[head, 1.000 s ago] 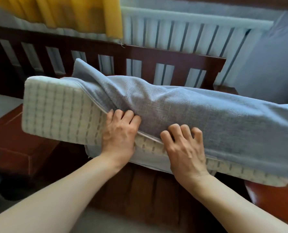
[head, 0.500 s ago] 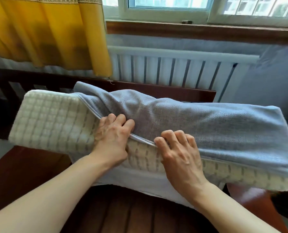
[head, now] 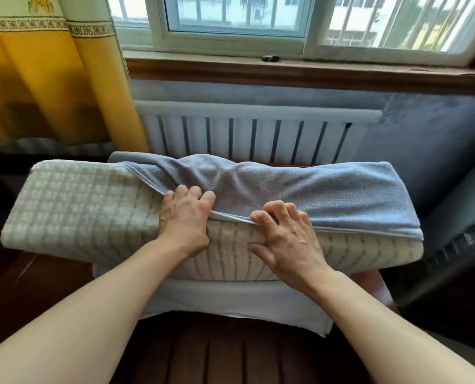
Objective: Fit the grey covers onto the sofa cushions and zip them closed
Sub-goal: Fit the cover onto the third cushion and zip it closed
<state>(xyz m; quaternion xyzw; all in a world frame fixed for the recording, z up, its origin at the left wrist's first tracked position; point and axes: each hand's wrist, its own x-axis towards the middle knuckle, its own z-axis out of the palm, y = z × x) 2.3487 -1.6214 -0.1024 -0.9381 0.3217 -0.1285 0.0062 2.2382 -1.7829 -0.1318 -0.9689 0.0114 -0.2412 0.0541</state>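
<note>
A long cream sofa cushion (head: 78,209) with a quilted check pattern lies across the wooden sofa seat. A grey cover (head: 314,195) sits over its top and right part, bunched in the middle; the cushion's left end and front face are bare. My left hand (head: 185,218) grips the cover's piped open edge, fingers curled over it. Just to its right, my right hand (head: 285,239) pinches the same edge, with its thumb pressed on the cushion's front. A pale flap of the cover (head: 230,303) hangs out below the cushion.
The dark red wooden sofa seat (head: 230,356) is under the cushion, with a white radiator (head: 244,134) behind it. A yellow curtain (head: 50,79) hangs at the left. A grey cushion (head: 430,151) leans at the right. A window is above.
The view has tilted up, showing the window and more curtain. Both hands have kept their grip on the cover's edge and the cover has bunched up more at the middle.
</note>
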